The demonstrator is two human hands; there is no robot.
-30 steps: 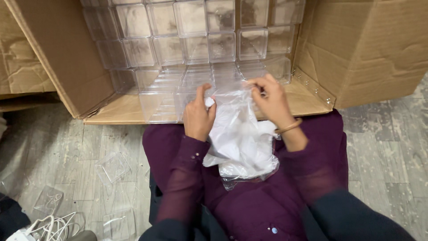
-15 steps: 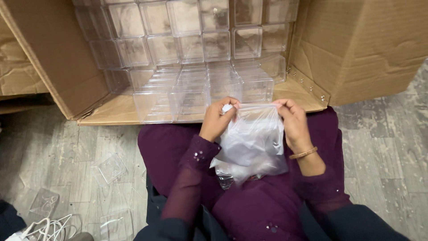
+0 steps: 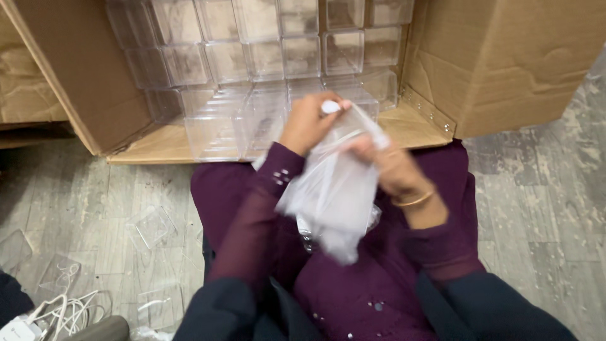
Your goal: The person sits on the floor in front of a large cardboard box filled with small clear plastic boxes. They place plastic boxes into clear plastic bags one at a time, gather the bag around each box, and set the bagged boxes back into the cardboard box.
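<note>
- A crumpled clear plastic bag (image 3: 334,196) hangs between the two hands, over the lap of the person in a dark purple garment (image 3: 353,284).
- The left hand (image 3: 309,123) is closed on the bag's upper edge, with something small and whitish pinched at the fingertips; motion blur hides exactly what it is.
- The right hand (image 3: 385,164) sits just beside and slightly below the left, fingers closed on the same bag near its top; a thin gold bangle (image 3: 413,201) circles that wrist.
- The bag's lower end droops free below both hands, in front of the purple garment.
- Directly beyond the hands lies a large brown cardboard box (image 3: 499,69) on its side, its open mouth facing the person.
- Rows of clear square plastic containers (image 3: 265,57) fill the box, stacked right up to its front edge, just beyond the left hand.
- The box's lower flap (image 3: 151,148) lies flat on the grey wood-pattern floor (image 3: 82,196), close to the knees.
- Open floor shows to the left and right of the lap.
- On the left floor lie a few loose clear plastic lids (image 3: 150,226), well apart from the hands.
- A tangle of white cable (image 3: 60,312) lies at the lower left corner.
</note>
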